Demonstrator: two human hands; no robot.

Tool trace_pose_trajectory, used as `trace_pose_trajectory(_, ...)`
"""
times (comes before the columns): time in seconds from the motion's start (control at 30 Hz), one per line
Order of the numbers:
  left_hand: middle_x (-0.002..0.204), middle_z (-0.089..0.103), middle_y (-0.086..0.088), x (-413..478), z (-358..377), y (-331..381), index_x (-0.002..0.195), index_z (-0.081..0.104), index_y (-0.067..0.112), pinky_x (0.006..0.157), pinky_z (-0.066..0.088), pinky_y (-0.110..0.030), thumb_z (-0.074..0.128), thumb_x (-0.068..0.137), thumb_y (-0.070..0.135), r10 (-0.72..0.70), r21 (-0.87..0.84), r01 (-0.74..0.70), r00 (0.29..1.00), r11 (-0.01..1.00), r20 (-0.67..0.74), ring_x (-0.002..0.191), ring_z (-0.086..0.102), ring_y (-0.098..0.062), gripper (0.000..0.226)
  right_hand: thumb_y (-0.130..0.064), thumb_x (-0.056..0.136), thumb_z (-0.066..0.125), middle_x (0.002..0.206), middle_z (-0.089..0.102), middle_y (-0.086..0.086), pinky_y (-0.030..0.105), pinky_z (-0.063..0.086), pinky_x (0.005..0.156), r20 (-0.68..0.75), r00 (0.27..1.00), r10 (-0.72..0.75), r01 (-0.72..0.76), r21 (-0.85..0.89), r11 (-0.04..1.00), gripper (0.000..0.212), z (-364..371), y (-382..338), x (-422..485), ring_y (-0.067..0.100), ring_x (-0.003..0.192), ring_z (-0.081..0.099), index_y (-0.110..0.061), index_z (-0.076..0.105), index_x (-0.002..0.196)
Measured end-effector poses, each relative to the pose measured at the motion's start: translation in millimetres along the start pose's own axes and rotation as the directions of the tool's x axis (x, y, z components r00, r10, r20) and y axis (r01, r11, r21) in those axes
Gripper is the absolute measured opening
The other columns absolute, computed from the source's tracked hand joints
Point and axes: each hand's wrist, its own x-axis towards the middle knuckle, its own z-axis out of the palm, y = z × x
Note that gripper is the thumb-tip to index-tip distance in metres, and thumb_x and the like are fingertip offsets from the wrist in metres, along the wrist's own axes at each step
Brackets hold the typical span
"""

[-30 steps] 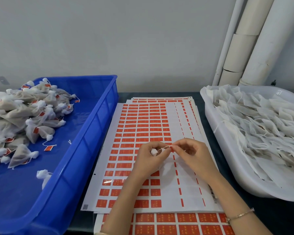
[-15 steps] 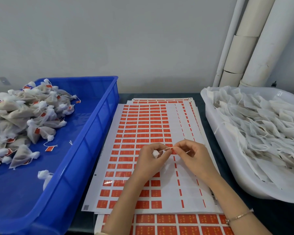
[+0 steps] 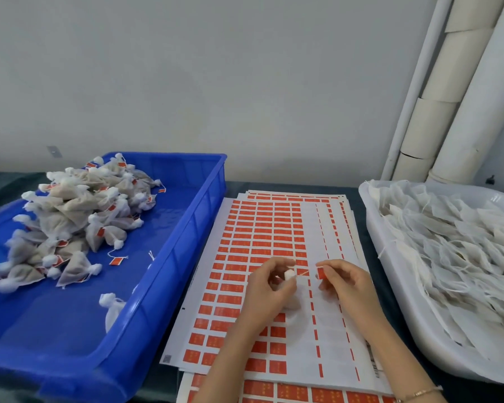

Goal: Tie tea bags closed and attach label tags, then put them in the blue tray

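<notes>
Blue plastic tray [image 3: 184,251]: worktop's left edge, near end mostly bare.
Left hand [image 3: 269,289]: pinches small white mesh tea bag [image 3: 289,275].
Right hand [image 3: 346,283]: just beside, pinches red paper tag [image 3: 320,273].

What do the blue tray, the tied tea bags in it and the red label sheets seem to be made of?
Blue tray: hard moulded plastic, it seems; glossy, with ribbed walls.
Tied tea bags: thin white mesh or nonwoven fabric; semi-sheer, since a brownish filling shows through.
Label sheets: probably paper, matte white with printed red stickers, lying flat in a stack.

Bare forearms, thin gold bracelet [image 3: 418,393] on right wrist
</notes>
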Motion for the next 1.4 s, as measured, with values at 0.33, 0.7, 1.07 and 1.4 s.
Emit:
trace_pose_trajectory(0.33,0.079,0.061,0.038,-25.5,-15.6,39.4,0.103,0.071,0.036,0.065,0.047,-0.003,0.066,0.089,0.027,0.031,0.124,-0.017,0.993,0.992,-0.11,0.084,0.061,0.009,0.017,-0.018,0.084,0.069,0.096,0.072,-0.019,0.016,0.055,0.071,0.258,0.964,-0.065,0.103,-0.137,0.985,0.024,21.9,-32.6,-19.0,0.005,0.088,0.069,-0.036,0.069,0.1)
trace_pose_trajectory(0.7,0.086,0.072,0.008,-35.7,-156.2,132.3,0.102,0.073,0.023,0.073,0.055,-0.02,0.065,0.09,0.015,0.319,0.454,-0.195,0.924,0.87,-0.213,0.076,0.066,-0.005,0.017,-0.02,0.089,0.066,0.093,0.073,-0.006,0.02,0.058,0.074,0.399,0.855,-0.332,0.374,-0.029,0.927,0.022,128.6,-158.5,-24.0,0.004,0.079,0.07,-0.02,0.067,0.111)
trace_pose_trajectory(1.07,0.093,0.069,-0.01,-21.7,-235.7,86.5,0.101,0.067,0.006,0.072,0.051,-0.032,0.06,0.084,0.004,-0.06,0.619,0.289,0.93,0.73,-0.363,0.085,0.064,-0.023,0.019,-0.024,0.082,0.065,0.077,0.063,0.008,0.041,0.04,0.096,0.633,0.732,-0.252,0.614,-0.453,0.646,0.021,239.8,-177.6,-32.0,0.029,0.076,0.057,-0.018,0.051,0.067)
trace_pose_trajectory(1.4,0.118,0.058,0.002,-37.7,-177.0,115.3,0.117,0.06,0.02,0.085,0.041,-0.025,0.056,0.086,0.008,0.094,0.621,0.088,0.963,0.779,-0.254,0.099,0.054,-0.01,0.033,-0.012,0.085,0.067,0.113,0.069,-0.001,0.008,0.043,0.088,0.471,0.776,-0.42,0.55,-0.178,0.816,0.043,160.1,-160.5,-60.0,0.008,0.099,0.062,-0.02,0.06,0.126)
